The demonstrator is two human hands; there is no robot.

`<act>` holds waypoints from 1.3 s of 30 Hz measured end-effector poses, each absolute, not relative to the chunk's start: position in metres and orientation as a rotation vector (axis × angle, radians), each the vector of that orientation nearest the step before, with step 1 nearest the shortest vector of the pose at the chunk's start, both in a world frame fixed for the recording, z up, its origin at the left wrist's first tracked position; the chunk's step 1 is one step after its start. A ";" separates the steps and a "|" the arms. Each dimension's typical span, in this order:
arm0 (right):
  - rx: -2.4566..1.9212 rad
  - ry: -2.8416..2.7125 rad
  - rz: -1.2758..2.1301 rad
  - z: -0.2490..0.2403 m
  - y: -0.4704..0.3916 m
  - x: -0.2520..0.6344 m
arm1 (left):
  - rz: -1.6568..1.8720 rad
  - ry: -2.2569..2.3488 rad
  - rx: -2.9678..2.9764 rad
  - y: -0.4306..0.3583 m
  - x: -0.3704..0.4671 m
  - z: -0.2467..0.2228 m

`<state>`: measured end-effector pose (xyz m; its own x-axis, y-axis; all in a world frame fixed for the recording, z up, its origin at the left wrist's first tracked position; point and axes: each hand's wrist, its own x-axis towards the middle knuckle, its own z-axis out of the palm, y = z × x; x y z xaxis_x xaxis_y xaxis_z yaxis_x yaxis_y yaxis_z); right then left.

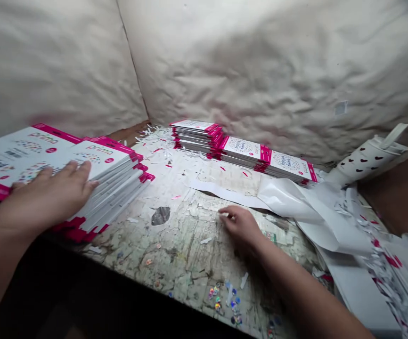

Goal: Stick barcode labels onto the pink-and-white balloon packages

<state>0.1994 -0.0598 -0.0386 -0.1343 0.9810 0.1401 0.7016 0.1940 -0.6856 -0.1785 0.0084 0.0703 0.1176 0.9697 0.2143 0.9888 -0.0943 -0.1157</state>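
Observation:
My left hand lies with its fingers stretched out on top of a stack of flat white packages with pink ends, printed with coloured dots and lettering. Another part of that stack reaches out to the left edge of the view. Over the middle of the worn table, my right hand is closed, thumb and forefinger pressed together in a pinch. A small pale bit may be at its fingertips, too small to name. Beyond it, a long white paper strip curls across the tabletop.
Further stacks of packages stand along the back wall, a taller one and a lower row. On the right are a white cup with hearts, loose white sheets and shredded scraps. Shiny confetti dots the table's front edge.

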 end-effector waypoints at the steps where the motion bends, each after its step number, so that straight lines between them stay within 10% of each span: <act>1: -1.616 -1.919 0.512 -0.041 -0.048 0.206 | -0.137 -1.913 -2.123 0.005 -0.171 0.071; 39: -1.598 -2.271 0.113 -0.038 0.025 0.226 | -0.475 -0.708 -2.769 0.081 0.022 -0.009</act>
